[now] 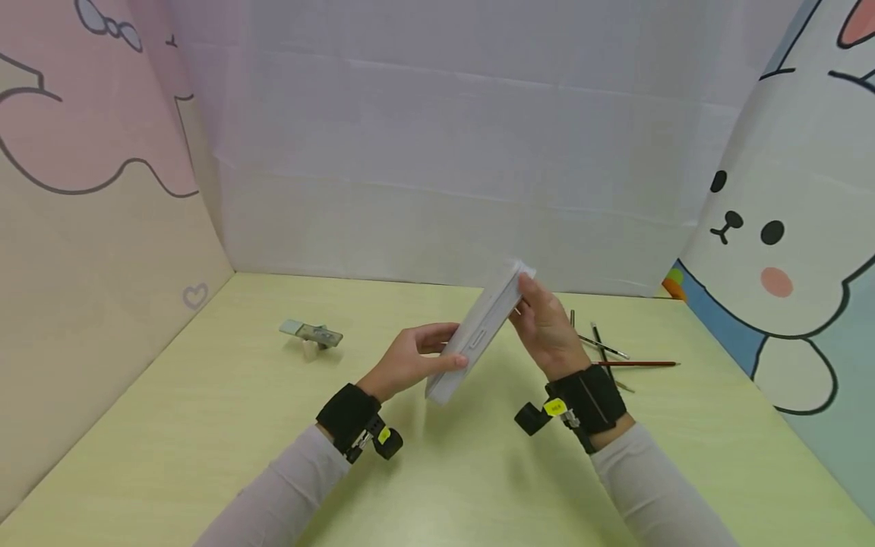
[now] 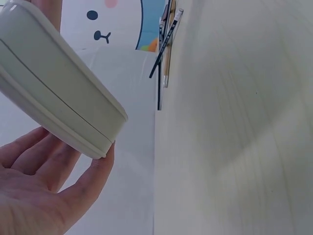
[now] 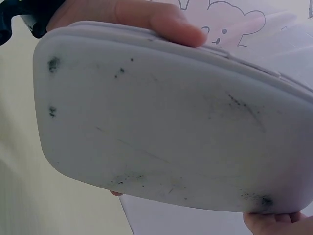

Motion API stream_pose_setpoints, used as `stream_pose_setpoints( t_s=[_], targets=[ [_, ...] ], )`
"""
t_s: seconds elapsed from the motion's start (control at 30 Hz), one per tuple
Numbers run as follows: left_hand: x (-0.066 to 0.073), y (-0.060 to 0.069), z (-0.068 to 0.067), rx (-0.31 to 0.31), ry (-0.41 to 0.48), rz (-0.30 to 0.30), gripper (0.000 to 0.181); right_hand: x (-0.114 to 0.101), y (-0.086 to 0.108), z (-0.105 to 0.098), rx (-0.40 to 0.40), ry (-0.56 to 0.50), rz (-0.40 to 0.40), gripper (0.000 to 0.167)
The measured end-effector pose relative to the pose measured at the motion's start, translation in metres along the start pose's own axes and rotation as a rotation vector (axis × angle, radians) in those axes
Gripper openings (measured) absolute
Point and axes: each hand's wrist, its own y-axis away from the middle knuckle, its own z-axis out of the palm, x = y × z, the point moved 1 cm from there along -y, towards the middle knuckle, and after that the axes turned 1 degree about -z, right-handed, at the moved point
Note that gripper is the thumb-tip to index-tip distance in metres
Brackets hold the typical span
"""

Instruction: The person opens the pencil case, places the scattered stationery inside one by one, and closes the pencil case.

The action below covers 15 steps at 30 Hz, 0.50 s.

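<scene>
A closed white case point(image 1: 478, 334) is held tilted above the table between both hands. My left hand point(image 1: 417, 358) grips its lower left end, thumb on the near side; in the left wrist view the left hand point(image 2: 54, 181) has its fingers at the end of the case point(image 2: 63, 88). At the upper right end my right hand point(image 1: 547, 328) pinches it. The right wrist view shows the broad face of the case point(image 3: 166, 122) with dark smudges, the right hand's thumb point(image 3: 161, 19) along its upper edge and left fingers point(image 3: 276, 223) at the lower right.
Several pencils point(image 1: 639, 364) lie crossed on the table point(image 1: 205, 425) behind and right of my right wrist. To the left are small objects, one a flat grey-green piece point(image 1: 311, 332). Printed and plain sheets point(image 1: 444, 152) form walls around the table.
</scene>
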Motion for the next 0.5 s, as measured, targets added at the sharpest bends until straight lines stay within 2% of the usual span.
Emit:
stream_pose_setpoints(
  t_s=[0.1,0.23,0.37,0.5],
  targets=[
    [-0.002,-0.001,0.0,-0.021,0.003,-0.019,0.066,0.0,0.0,0.0,0.014,0.0,-0.002,0.018],
    [-0.006,0.0,0.0,-0.093,0.001,-0.054,0.07,0.003,0.001,-0.001,0.041,0.024,0.0,0.01],
    [-0.008,0.005,0.0,-0.157,-0.021,-0.069,0.073,0.007,0.003,-0.003,0.045,0.068,-0.002,0.01],
    [-0.01,0.01,-0.002,-0.184,-0.016,-0.084,0.076,0.007,0.003,-0.004,0.047,0.069,0.0,0.012]
  ],
)
